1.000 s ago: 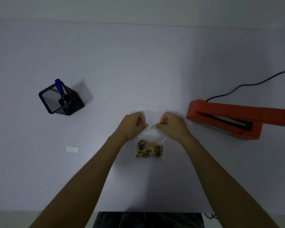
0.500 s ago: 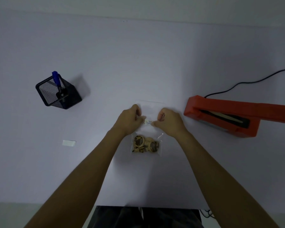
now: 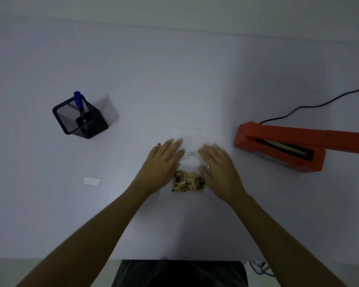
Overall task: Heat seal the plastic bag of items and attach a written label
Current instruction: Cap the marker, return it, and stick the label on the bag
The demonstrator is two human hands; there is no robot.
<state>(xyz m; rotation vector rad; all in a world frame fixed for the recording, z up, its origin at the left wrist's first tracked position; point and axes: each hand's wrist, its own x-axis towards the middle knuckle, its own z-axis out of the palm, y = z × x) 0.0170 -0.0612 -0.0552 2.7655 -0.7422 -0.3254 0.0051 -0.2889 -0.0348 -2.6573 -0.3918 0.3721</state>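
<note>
A clear plastic bag (image 3: 192, 137) lies flat on the white table in front of me, with several tan and brown items (image 3: 188, 181) bunched at its near end. A small written label (image 3: 190, 154) sits on the bag's middle. My left hand (image 3: 164, 162) hovers just left of the label, fingers spread and holding nothing. My right hand (image 3: 218, 166) is just right of the label, also spread flat and blurred by motion. Both hands partly cover the bag's side edges.
A red heat sealer (image 3: 282, 146) lies at the right with a black cord (image 3: 319, 104) running off to the far right. A black mesh pen holder (image 3: 80, 119) with a blue pen (image 3: 78, 101) stands at the left. A small white backing strip (image 3: 92, 181) lies near left.
Both hands were pinching the label's ends against the bag. Now they have let go, their fingers have spread open and they have drawn slightly apart from the label.
</note>
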